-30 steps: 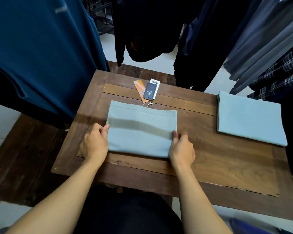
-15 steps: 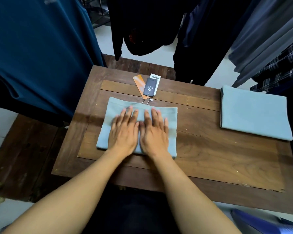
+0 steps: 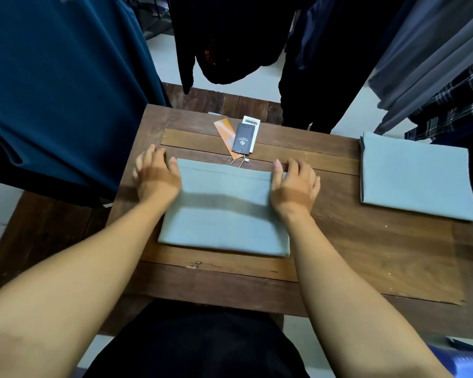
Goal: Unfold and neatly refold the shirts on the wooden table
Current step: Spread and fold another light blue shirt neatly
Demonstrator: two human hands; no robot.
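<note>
A folded shirt [image 3: 224,214], pale blue-grey, lay flat in the middle of the wooden table [image 3: 366,255], squared up with its long edges running side to side. The person's left hand [image 3: 156,175] lay at the shirt's far left corner, fingers stretched out straight on the wood just beside the cloth and the thumb touching its edge; it was a little blurred, but it held nothing. The right hand [image 3: 295,184] was at the far right corner in the same way, fingers spread and straight, thumb lying over the corner of the cloth, nothing gripped. Just beyond the shirt's far edge lay a small bunch of tags [image 3: 245,137], one dark, one orange, one white, with a thin string running towards the cloth. A second shirt [image 3: 415,175] of the same colour sat folded at the right end of the table, well apart from the first. Hanging clothes [image 3: 60,77] crowded in above: a big teal one on the left, dark ones at the back, grey and plaid on the right.
</note>
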